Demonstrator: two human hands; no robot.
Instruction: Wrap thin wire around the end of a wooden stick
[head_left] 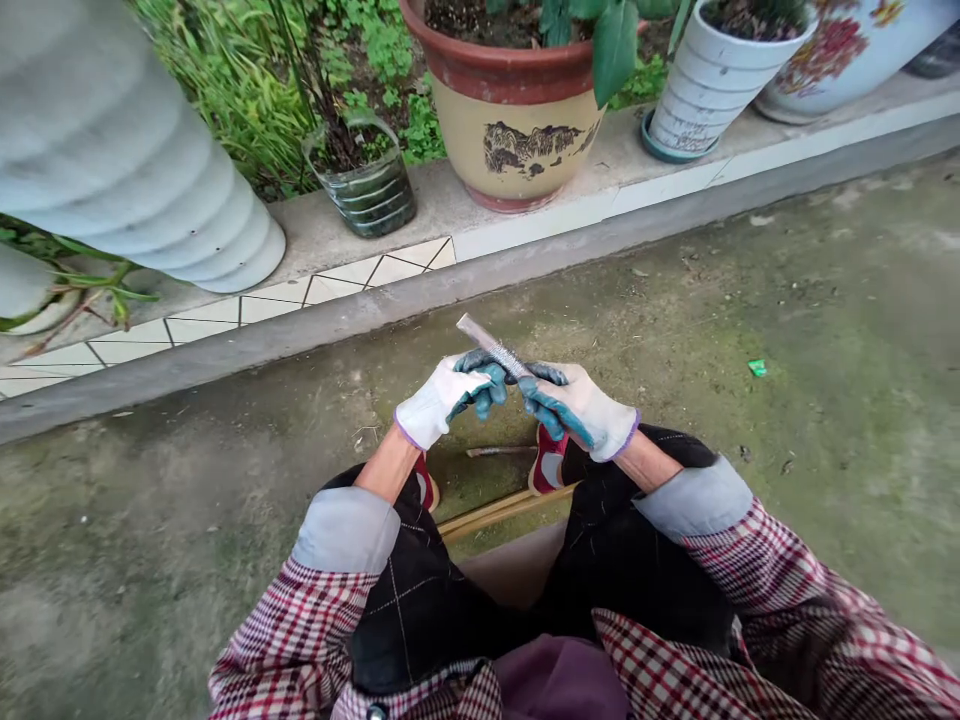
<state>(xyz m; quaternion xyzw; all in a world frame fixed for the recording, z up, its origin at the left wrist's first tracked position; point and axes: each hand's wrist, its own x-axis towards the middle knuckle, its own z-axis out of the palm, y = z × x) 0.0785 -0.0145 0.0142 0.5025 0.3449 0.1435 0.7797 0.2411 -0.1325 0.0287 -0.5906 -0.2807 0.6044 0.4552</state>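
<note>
Clutching rod (492, 346) in right hand (570, 403), left hand (457, 388) curled, grip unclear, concrete (787, 290), tiled ledge (540, 230)

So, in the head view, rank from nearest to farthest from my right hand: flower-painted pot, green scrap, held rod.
1. Rod: in the right hand.
2. Green scrap: on the ground, off to the right.
3. Flower-painted pot: on the ledge, upper right.

Ledge (442, 197): concrete, tiled front face.
Large pot (517, 130): beige, red rim, dark landscape print; on ledge.
Tub (371, 195): clear plastic, planted; left of large pot.
White pot (720, 75): seated in green saucer (679, 152).
Ground (810, 300): concrete, green-stained.
Scrap (757, 368): bright green, lying on ground.
</note>
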